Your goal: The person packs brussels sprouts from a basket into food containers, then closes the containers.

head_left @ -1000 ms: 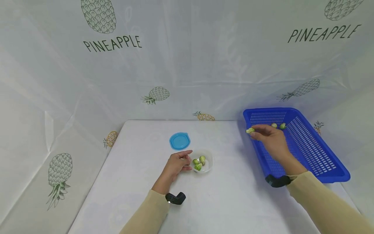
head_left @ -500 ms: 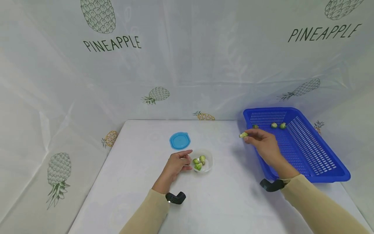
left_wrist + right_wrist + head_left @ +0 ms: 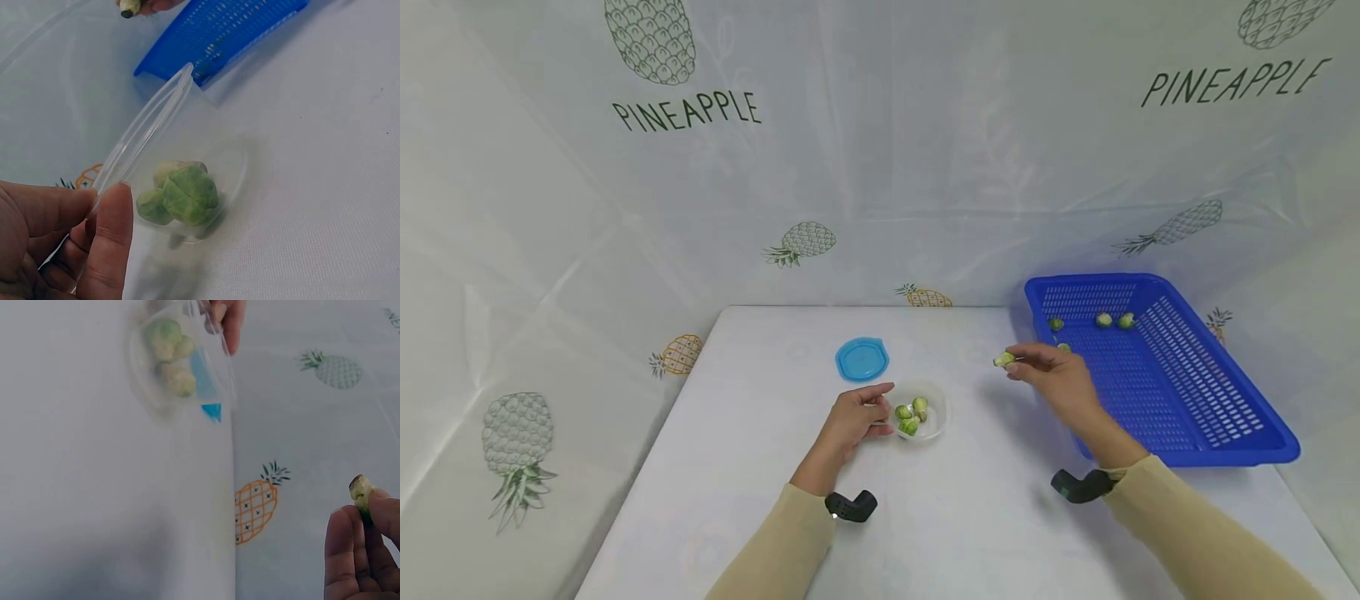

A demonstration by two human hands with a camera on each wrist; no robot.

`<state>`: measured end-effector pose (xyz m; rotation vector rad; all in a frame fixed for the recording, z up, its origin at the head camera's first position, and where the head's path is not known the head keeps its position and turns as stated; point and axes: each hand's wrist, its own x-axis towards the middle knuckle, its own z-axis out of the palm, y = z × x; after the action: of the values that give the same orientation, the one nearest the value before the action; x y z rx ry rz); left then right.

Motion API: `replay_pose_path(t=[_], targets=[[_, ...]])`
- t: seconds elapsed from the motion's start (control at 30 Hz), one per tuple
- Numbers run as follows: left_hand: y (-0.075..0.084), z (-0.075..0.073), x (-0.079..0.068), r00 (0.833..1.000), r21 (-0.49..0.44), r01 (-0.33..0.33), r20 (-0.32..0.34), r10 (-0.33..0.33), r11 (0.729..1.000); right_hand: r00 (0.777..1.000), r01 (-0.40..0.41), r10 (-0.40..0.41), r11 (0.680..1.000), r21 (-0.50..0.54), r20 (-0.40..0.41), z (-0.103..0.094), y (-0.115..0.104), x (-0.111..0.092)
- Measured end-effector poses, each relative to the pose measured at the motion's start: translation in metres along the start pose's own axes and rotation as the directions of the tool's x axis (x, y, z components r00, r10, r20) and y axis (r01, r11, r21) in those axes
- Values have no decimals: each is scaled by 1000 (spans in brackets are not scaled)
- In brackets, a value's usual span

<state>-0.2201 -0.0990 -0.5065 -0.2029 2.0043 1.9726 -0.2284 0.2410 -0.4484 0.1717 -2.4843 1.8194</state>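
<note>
My left hand [image 3: 850, 423] grips the rim of a clear plastic container [image 3: 228, 134] that stands on the table. Inside it lie 3 Brussels sprouts [image 3: 190, 197], green with pale stem ends. To the right and above the table, my right hand [image 3: 1063, 385] pinches another Brussels sprout [image 3: 1003, 359] between thumb and fingers, just off the basket's left side. The same sprout's cut stem [image 3: 360, 485] shows in the right wrist view. A blue perforated basket [image 3: 1180, 408] at the right holds several more sprouts [image 3: 1103, 320], and my right hand hides part of its near-left wall.
Behind the container, a blue lid [image 3: 862, 360] lies flat on the white table [image 3: 760, 375]. A sheet with pineapple prints [image 3: 865, 167] rises behind the table and at its sides. Black wrist cameras [image 3: 852, 506] sit on both wrists.
My right hand has moved left and toward me with the sprout, out from over the basket, uncovering more sprouts there. The left hand and container have stayed in place.
</note>
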Motion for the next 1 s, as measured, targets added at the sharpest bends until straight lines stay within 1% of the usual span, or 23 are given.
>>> replay_pose_path(t=[0.2,0.47,0.67,0.83,1.0], targets=[[-2,1,-1,1000,-1,-7,2,7,1000,1000,8,-8,1000,26,9,13,2,-7],[-4,2,-2,1000,-9,-15,1,15,1000,999,36,-36,993,110,0,33,12,-14],[-6,2,-3,1000,-15,-24,0,24,1000,997,77,-78,987,138,3,47,21,-18],[-7,3,-4,1000,-9,-24,-7,24,1000,994,110,-110,979,173,-10,59,28,-22],[-6,5,-6,1000,-11,-21,-11,21,1000,995,98,-98,980,174,-10,67,31,-24]])
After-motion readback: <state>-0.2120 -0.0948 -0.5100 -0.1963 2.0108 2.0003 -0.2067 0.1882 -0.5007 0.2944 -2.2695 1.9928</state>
